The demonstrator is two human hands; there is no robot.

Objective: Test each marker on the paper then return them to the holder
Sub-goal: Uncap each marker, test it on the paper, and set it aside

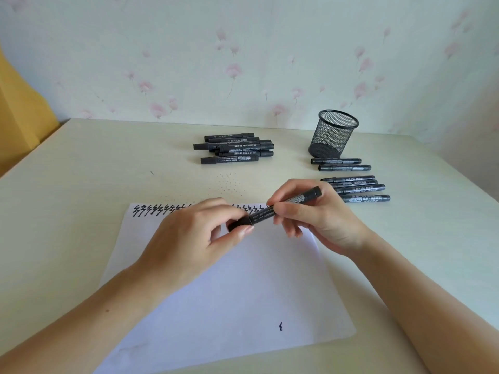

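A black marker hangs slanted above the top of the white paper. My right hand grips its barrel, and my left hand pinches the cap end at the lower left. The cap sits on the marker. A row of black zigzag test marks runs along the paper's top edge, partly hidden by my hands. The black mesh holder stands at the back right with nothing visible inside. A pile of black markers lies at the back centre.
Several more markers lie in a row in front of the holder, to the right of my hands. Small ink dots speckle the cream table. A small mark sits low on the paper. A flowered wall stands behind.
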